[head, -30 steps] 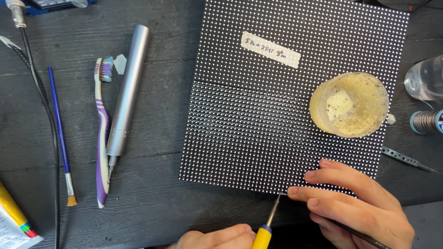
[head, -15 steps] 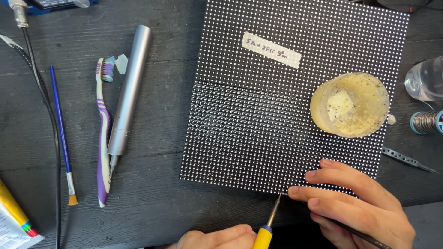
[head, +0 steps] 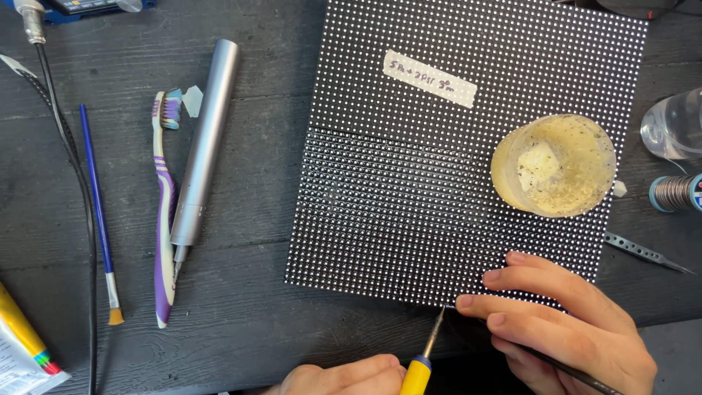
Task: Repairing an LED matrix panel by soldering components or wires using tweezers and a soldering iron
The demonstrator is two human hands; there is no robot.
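The square black panel studded with rows of tiny white dots [head: 468, 146] lies flat on the dark wooden counter [head: 248, 336], directly ahead of both hands, its near edge running left to right just beyond the fingertips. The left hand [head: 344, 378], at the bottom edge of the view, is closed around a yellow-handled tool with a thin metal shaft [head: 424, 358]; the shaft slants up and slightly right, its tip touching the panel's near edge. The right hand [head: 570, 329] is nearer the panel, fingers extended and pressing down on its near right corner, with a thin dark tool [head: 578, 373] held under the palm
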